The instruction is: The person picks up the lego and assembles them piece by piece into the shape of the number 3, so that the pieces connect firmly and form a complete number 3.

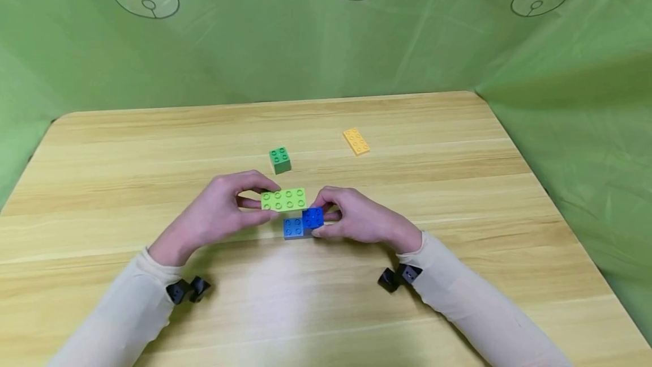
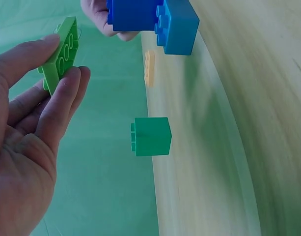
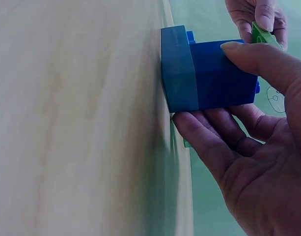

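My left hand [image 1: 219, 211] pinches a flat lime-green toy building brick [image 1: 283, 200] between thumb and fingers, raised off the table. In the left wrist view this lime brick [image 2: 68, 53] is tilted. My right hand [image 1: 364, 217] grips a dark blue square brick [image 1: 313, 218], thumb on one side and fingers on the other. The dark blue brick stands on the right end of a lighter blue brick [image 1: 293, 228], whose left-end studs are exposed. In the right wrist view the lighter blue brick [image 3: 179, 71] sits low, close over the table. The lime brick is just behind and left of the blue pair.
A green square brick [image 1: 280, 161] stands on the wooden table [image 1: 153, 157] beyond my left hand. Farther back and to the right lies a thin orange-yellow brick [image 1: 356, 141]. Green cloth [image 1: 254, 55] with printed drawings hangs behind the table and along its right side.
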### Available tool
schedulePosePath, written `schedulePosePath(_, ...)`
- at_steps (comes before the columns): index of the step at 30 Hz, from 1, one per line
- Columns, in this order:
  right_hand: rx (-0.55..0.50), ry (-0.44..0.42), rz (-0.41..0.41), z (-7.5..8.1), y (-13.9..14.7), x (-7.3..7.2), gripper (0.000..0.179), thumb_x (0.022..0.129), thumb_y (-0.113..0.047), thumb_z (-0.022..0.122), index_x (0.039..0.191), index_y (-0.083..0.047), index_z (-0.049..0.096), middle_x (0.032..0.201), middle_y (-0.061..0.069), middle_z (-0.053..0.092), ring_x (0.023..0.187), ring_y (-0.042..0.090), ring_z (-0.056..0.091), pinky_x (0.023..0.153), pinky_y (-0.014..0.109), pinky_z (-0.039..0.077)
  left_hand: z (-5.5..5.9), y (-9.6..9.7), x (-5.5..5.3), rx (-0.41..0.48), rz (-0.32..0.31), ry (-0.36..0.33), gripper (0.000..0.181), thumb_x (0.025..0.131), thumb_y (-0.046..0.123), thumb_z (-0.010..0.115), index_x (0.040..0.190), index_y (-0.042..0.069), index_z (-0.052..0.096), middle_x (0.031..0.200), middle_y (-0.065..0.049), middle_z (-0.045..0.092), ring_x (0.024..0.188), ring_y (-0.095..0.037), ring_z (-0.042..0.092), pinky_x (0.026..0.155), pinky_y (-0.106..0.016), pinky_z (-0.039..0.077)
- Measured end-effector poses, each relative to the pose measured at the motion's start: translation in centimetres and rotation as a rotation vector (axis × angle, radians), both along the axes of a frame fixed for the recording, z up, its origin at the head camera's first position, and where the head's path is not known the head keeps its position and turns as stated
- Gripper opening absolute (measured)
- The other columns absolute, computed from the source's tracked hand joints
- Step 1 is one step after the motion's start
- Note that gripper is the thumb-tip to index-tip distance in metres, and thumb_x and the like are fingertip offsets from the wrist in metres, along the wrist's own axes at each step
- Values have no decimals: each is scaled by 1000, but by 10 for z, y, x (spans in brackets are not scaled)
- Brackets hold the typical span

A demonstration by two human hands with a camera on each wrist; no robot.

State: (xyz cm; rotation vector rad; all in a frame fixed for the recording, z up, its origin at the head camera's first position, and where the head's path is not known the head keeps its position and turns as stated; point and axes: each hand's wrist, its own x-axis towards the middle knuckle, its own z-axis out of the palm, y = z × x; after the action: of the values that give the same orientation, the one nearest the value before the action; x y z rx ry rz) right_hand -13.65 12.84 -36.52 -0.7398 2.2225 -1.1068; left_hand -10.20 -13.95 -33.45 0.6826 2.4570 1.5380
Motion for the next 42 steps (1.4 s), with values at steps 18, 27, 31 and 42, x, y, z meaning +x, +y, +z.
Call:
schedulePosePath(18, 13, 35, 13, 0, -1, 0, 31, 84, -20, 80, 106, -8, 61, 106, 2, 60, 97, 17, 58, 85, 29, 53, -11, 10, 4, -45, -64, 29, 32, 82, 6, 80, 112, 5, 69, 113, -4, 65, 99, -19, 65, 81, -24, 56)
schedulePosePath(27, 11, 36, 11, 0, 0, 1, 29, 84, -20, 81, 101, -9, 61, 104, 2, 61, 97, 16, 59, 86, 29, 53, -15, 17, 4, -34, -102, 27, 31, 82, 5, 80, 111, 5, 68, 110, -4, 65, 96, -18, 65, 81, -24, 56)
schedulePosePath(31, -5, 37, 18, -1, 0, 0, 28, 84, -19, 81, 102, -10, 62, 104, 1, 62, 97, 16, 60, 88, 30, 53, -18, 19, 4, -24, -118, 27, 30, 83, 4, 79, 111, 4, 68, 108, -3, 64, 96, -18, 64, 82, -25, 56)
schedulePosePath(42, 4, 47, 21, -1, 1, 0, 28, 83, -19, 81, 102, -10, 63, 102, 0, 62, 95, 16, 59, 86, 32, 52, -20, 22, 5, -36, -117, 48, 29, 83, 3, 79, 110, 5, 68, 108, -3, 64, 96, -19, 65, 82, -26, 56)
